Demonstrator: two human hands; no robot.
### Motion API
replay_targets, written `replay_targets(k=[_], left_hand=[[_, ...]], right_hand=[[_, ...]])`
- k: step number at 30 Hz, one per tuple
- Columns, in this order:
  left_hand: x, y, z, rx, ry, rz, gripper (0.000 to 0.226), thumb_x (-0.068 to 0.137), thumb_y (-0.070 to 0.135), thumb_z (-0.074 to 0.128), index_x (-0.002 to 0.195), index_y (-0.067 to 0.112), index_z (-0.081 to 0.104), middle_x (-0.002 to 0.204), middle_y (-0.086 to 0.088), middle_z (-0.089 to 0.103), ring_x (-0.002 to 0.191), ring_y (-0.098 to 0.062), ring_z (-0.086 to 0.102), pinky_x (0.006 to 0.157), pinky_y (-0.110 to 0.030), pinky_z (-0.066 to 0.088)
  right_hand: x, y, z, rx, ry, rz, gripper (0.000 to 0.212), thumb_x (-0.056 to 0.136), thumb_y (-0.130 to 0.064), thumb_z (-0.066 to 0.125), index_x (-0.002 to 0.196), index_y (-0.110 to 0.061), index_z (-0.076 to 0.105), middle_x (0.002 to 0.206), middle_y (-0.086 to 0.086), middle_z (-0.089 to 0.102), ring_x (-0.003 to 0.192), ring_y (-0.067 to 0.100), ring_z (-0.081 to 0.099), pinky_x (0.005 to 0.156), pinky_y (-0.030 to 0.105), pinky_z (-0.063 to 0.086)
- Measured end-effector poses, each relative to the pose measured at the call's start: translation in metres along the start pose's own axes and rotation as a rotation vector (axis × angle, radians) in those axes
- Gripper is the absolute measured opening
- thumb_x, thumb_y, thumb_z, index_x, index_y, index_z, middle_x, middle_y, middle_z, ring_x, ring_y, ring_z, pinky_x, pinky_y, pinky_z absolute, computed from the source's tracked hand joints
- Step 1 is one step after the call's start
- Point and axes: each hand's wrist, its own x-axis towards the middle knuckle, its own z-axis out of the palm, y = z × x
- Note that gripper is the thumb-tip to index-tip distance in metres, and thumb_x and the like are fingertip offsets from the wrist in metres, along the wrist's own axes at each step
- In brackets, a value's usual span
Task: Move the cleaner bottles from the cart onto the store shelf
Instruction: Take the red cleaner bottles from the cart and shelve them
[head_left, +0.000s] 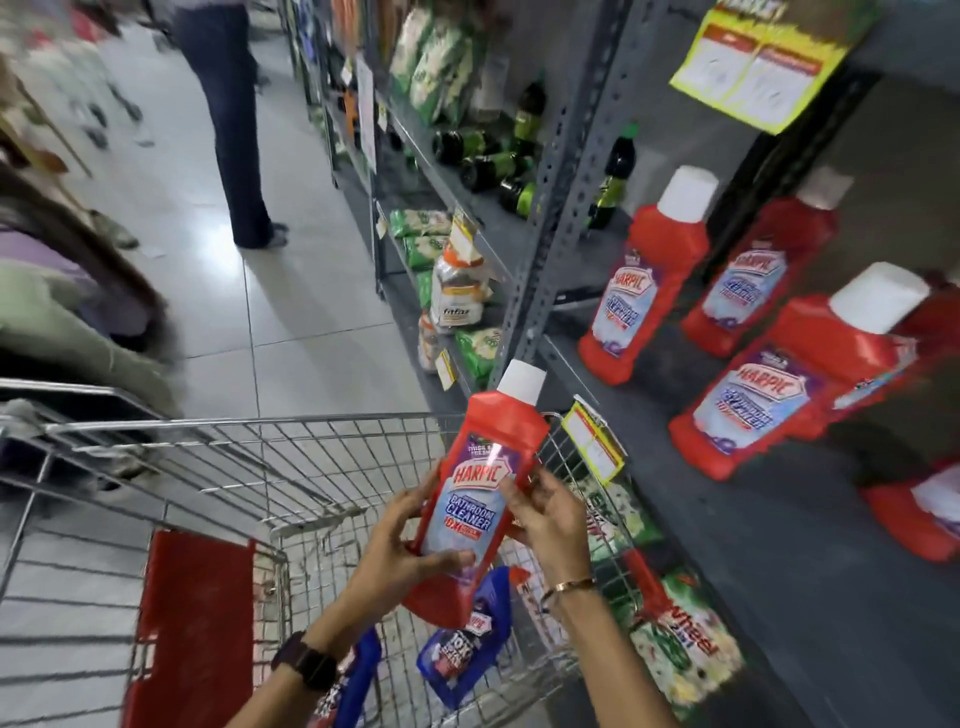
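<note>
1. While both hands are up over the cart (218, 457), they've got one red bottle (470, 499) between them, label facing the camera, white cap tilted up toward the shelf (779, 519).
2. Left hand (397, 545) cups the lower left side, fingers curled round the edge and thumb lying across the front of the label.
3. Right hand (545, 512) pinches the right edge, fingertips on the label, palm behind it.
4. Bottle is in the air above the cart, just beside the shelf edge, not on it.
5. Three same bottles (641, 291) already stand on the shelf; more are cut off at the right edge.
6. Down in the cart, blue bottles (462, 644) lie under the wrists, partly hidden, labels too blurry to read properly.
7. Left side of the view is smeared with blur, can't really make it out.
</note>
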Motion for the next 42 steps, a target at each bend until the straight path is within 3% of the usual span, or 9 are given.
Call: replay_targets(k=[4,7,14,17,26,30,34,37,42], left_hand=[[-0.004,0.008,0.008,0.032,-0.027,0.007,0.090,0.037,0.047,0.087,0.116,0.048,0.044,0.116,0.004,0.050,0.099,-0.008,0.062,0.068,-0.024,0.058],[0.000,0.027,0.031,0.112,-0.095,0.092,0.090,0.051,0.029,0.085,0.129,0.032,0.041,0.116,0.006,0.051,0.098,0.005,0.059,0.064,-0.014,0.054],[0.025,0.065,0.147,0.302,-0.317,0.387,0.092,0.054,0.042,0.083,0.130,0.051,0.032,0.111,0.020,0.053,0.103,0.004,0.056,0.089,-0.016,0.048],[0.039,0.076,0.210,0.257,-0.371,0.444,0.093,0.053,0.039,0.082,0.127,0.058,0.030,0.117,0.021,0.051,0.110,-0.005,0.057,0.095,-0.033,0.050],[0.066,0.061,0.309,0.118,-0.434,0.442,0.088,0.058,0.026,0.082,0.126,0.052,0.033,0.117,0.013,0.053,0.114,-0.001,0.055,0.100,-0.032,0.048],[0.066,0.054,0.314,0.078,-0.446,0.415,0.082,0.065,0.016,0.080,0.129,0.038,0.034,0.118,0.016,0.050,0.110,0.015,0.050,0.093,-0.007,0.041],[0.055,0.053,0.307,0.063,-0.438,0.387,0.076,0.071,0.030,0.075,0.132,0.039,0.031,0.130,0.021,0.043,0.120,0.011,0.044,0.101,-0.015,0.039],[0.045,0.042,0.275,0.012,-0.324,0.369,0.051,0.085,0.021,0.061,0.132,0.028,0.041,0.134,0.017,0.048,0.127,-0.003,0.044,0.106,-0.022,0.039],[0.053,-0.028,0.150,0.036,0.042,0.170,0.032,0.089,0.006,0.052,0.110,0.030,0.056,0.113,0.010,0.062,0.106,0.000,0.059,0.082,-0.013,0.051]], right_hand=[[-0.013,-0.009,-0.010,-0.008,0.047,0.002,0.020,0.074,-0.016,0.070,0.093,-0.016,0.066,0.071,-0.006,0.076,0.074,0.018,0.071,0.069,0.040,0.059],[-0.029,-0.027,-0.034,-0.028,0.150,-0.077,0.030,0.067,-0.030,0.074,0.093,-0.017,0.068,0.083,0.005,0.077,0.079,0.024,0.071,0.073,0.044,0.058],[-0.088,-0.088,-0.132,-0.058,0.494,-0.397,0.023,0.073,-0.004,0.068,0.087,-0.022,0.065,0.066,-0.027,0.071,0.066,-0.011,0.062,0.062,0.006,0.050],[-0.099,-0.101,-0.172,-0.094,0.643,-0.472,0.032,0.076,0.000,0.064,0.099,-0.021,0.061,0.074,-0.035,0.069,0.074,-0.014,0.061,0.066,0.003,0.048],[-0.090,-0.100,-0.243,-0.118,0.795,-0.486,0.041,0.076,0.001,0.064,0.099,-0.032,0.055,0.100,-0.004,0.067,0.084,-0.013,0.062,0.070,0.003,0.049],[-0.088,-0.089,-0.248,-0.139,0.788,-0.476,0.038,0.078,-0.003,0.062,0.110,-0.022,0.052,0.113,0.009,0.061,0.086,-0.014,0.061,0.071,0.002,0.048],[-0.089,-0.082,-0.229,-0.177,0.953,-0.512,0.039,0.078,-0.028,0.067,0.112,-0.035,0.050,0.118,0.001,0.060,0.105,0.004,0.060,0.088,0.018,0.050],[-0.085,-0.058,-0.191,-0.173,1.211,-0.619,0.031,0.075,-0.031,0.062,0.103,-0.037,0.051,0.103,-0.016,0.058,0.095,0.009,0.058,0.084,0.019,0.046],[-0.046,0.020,-0.097,-0.145,0.874,-0.331,0.030,0.073,-0.026,0.057,0.101,-0.018,0.054,0.090,-0.014,0.062,0.079,0.004,0.060,0.071,0.012,0.048]])
